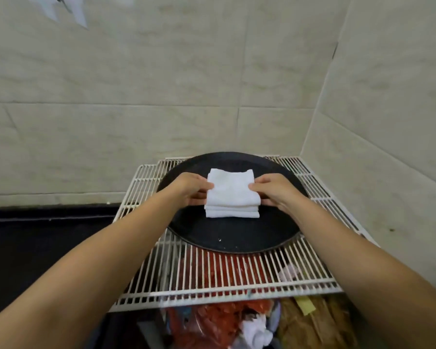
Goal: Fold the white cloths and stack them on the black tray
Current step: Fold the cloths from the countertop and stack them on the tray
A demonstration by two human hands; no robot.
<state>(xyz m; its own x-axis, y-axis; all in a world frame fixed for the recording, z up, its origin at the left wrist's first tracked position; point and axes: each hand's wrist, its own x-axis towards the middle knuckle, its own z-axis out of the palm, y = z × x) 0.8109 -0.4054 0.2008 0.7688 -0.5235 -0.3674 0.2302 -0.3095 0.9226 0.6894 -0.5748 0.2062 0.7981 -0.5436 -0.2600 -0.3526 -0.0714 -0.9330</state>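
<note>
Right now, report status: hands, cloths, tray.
Left hand and right hand pinching top folded white cloth. Stack sits on black tray, on white wire rack. Nothing in the way.

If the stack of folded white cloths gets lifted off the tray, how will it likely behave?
The stack of folded cloths looks soft, so it would probably sag. Its layers sit loose and might slide apart. Both hands, left and right, grip its sides, which suits that.

Beige tiled walls [161, 71], possibly dark floor [35, 248]
</note>
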